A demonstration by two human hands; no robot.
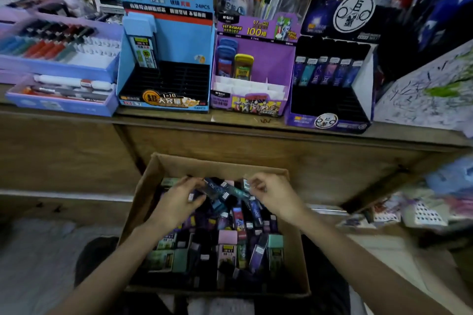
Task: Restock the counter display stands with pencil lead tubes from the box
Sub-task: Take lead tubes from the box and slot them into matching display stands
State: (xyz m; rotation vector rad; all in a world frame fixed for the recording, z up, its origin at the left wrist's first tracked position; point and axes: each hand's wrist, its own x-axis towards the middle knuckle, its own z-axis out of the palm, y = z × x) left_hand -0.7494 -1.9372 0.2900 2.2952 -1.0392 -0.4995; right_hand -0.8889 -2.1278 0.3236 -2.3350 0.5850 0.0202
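A cardboard box point(291, 258) on my lap is full of mixed pencil lead tubes point(227, 243). Both hands are at its far end. My left hand point(179, 199) grips a few dark tubes point(213, 189). My right hand point(273, 193) pinches a tube with a white cap point(246, 184) at its fingertips. On the wooden counter above stand three display stands: a blue one point(166, 59) holding a single tube at its left, a purple one point(253, 69) with a couple of tubes, and a dark one point(330, 79) with one row of tubes.
A lilac tray of pens point(58, 46) and a lower pen tray point(61, 94) sit at the counter's left. A scribbled test sheet point(432, 94) leans at the right. Packaged stationery hangs behind the stands. Loose packs lie on a shelf at the right point(422, 212).
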